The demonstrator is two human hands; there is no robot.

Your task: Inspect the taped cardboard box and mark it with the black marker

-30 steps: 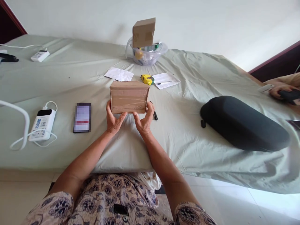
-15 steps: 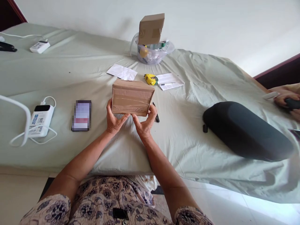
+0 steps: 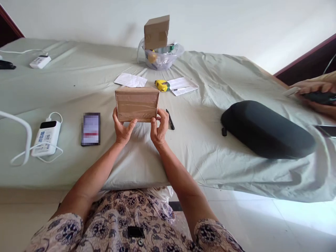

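Note:
A brown cardboard box [image 3: 137,104] with clear tape across its near face is gripped between both my hands over the cloth-covered table. My left hand [image 3: 123,130] clasps its lower left corner, thumb along the bottom edge and fingers around the side. At the lower right corner, my right hand [image 3: 159,128] holds it the same way. Beside my right hand lies a black pen [image 3: 170,119]. Just beyond the box are a yellow tape measure [image 3: 162,85], a white paper [image 3: 131,80] and another white paper [image 3: 183,85] with a thin pen on it.
A clear plastic basket [image 3: 168,61] at the back carries another cardboard box [image 3: 156,33]. On the left are a phone [image 3: 90,128] and a white power bank [image 3: 46,138] with cables. A dark case [image 3: 267,129] lies right, near another person's hands [image 3: 319,92].
The box has turned slightly and now sits squarer to me. My thumbs have moved apart along its bottom edge. The whole view has shifted a little.

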